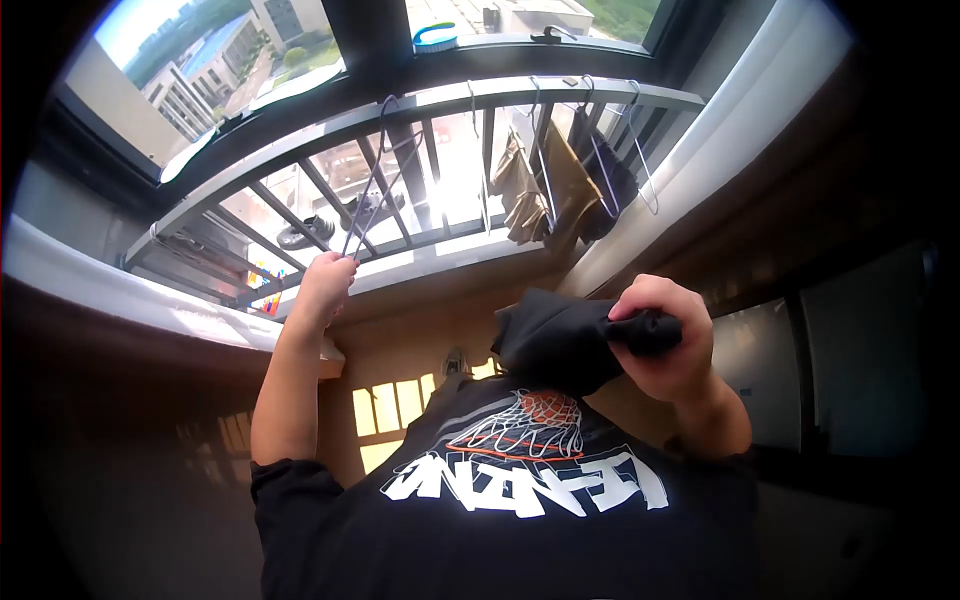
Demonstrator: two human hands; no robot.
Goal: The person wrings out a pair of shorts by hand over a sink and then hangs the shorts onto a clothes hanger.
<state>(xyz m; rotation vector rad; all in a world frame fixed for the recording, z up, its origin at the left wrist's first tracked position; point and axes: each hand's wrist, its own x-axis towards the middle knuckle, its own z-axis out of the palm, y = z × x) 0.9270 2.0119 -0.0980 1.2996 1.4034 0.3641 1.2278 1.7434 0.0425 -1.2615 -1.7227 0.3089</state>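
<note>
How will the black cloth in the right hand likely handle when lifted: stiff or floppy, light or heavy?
The black cloth is probably floppy: it bunches in the right hand and spreads in soft folds beside it. It seems fairly light, since one hand supports it. Breakage looks unlikely, with no rigid parts visible.

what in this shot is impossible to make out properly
All in the head view:
Black cloth: garment type unclear, since it is bunched up and partly covered by the right hand.
Hanger: gripped end hidden by the left hand.
Colourful item at the railing: too small and blurred to identify.
Lower right corner: lost in shadow.
</note>
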